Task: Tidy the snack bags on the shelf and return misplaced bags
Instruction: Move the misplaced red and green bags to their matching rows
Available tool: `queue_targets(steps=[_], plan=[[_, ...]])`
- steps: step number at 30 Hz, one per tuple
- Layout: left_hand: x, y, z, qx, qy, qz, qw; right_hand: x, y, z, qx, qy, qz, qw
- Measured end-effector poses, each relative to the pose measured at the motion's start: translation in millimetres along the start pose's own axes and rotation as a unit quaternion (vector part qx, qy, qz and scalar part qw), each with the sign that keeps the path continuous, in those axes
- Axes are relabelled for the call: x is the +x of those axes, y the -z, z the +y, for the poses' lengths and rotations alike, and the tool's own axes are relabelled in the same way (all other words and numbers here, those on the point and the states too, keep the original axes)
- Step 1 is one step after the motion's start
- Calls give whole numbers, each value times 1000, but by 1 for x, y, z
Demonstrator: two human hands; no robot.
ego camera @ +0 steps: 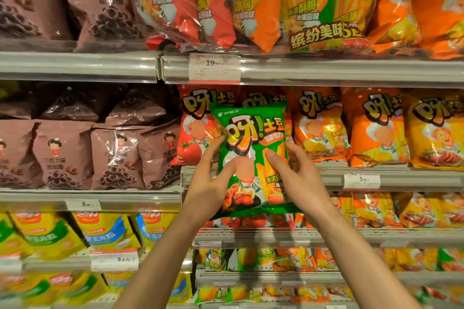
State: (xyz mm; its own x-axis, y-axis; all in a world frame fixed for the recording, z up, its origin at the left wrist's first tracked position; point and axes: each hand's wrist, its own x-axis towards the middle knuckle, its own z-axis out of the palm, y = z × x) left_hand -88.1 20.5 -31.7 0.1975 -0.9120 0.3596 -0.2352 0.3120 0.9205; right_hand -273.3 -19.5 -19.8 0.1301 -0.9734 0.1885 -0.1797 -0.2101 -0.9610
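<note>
A green snack bag (251, 138) with yellow and red lettering is held upright in front of the middle shelf. My left hand (208, 183) grips its left edge, thumb on the front. My right hand (296, 178) grips its right edge, thumb pressed on the front. Behind the green bag stand red bags (193, 133) of the same brand, and orange bags (319, 128) stand to its right. The bag's lower edge hangs below the shelf rail (401, 178).
Brown chocolate-ring bags (115, 155) fill the left half of the middle shelf. Large multipacks (251, 2) sit on the top shelf above a price tag (214, 68). Yellow corn bags (105, 231) and smaller orange and green bags (216, 258) fill the lower shelves.
</note>
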Motion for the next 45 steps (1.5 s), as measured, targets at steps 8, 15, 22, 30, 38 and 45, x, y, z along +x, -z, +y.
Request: queue_targets(steps=[8,15,22,30,38,45], plan=[[-14,11,-13,-60,30,17,998,-17,-16,0,-12,-22,18,1000],[-27,-23,-4,-86,35,-9,996,-39,18,3,0,-34,54,998],[-44,-100,28,-83,29,-34,996,-68,97,14,9,-29,100,995],[-80,-259,69,-78,19,-80,994,-115,257,34,64,-38,166,983],[-102,-422,106,-95,22,-185,978,-158,419,61,15,-40,235,971],[-87,-533,115,-108,20,-247,963,-156,515,84,-9,-62,303,951]])
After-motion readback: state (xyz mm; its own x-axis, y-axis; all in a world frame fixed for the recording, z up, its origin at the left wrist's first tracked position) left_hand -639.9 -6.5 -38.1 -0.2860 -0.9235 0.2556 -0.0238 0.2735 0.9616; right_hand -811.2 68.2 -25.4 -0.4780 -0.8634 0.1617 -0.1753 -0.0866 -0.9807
